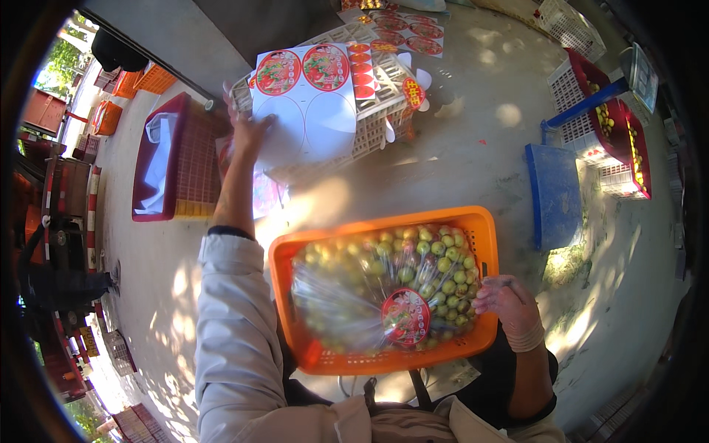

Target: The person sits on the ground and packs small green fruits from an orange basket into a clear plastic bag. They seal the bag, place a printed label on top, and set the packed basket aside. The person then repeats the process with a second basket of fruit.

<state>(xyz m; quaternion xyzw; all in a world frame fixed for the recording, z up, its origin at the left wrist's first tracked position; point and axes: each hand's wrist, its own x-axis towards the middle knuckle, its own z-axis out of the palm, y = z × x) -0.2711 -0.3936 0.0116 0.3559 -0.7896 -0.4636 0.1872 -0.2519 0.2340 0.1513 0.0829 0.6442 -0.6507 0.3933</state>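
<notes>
An orange plastic crate (288, 354) stands before me, filled with small green fruit (443, 266) under clear plastic film. A round red sticker (406, 317) lies on the film. My gloved right hand (507, 304) is at the crate's right rim, fingers bent; whether it grips the rim is unclear. My left hand (252, 130) reaches forward to a sheet of round red stickers (302, 105) on a stack of white crates (382, 119), its thumb over the sheet's left edge. The sheet's lower part shows bare backing. A strip of small red stickers (362, 72) lies beside it.
A dark red crate with a white liner (160, 166) stands left. On the right are a blue platform scale (555, 196) and crates of fruit (604, 119). More sticker sheets (424, 36) lie at the top. Someone in dark clothing (55, 277) is at far left.
</notes>
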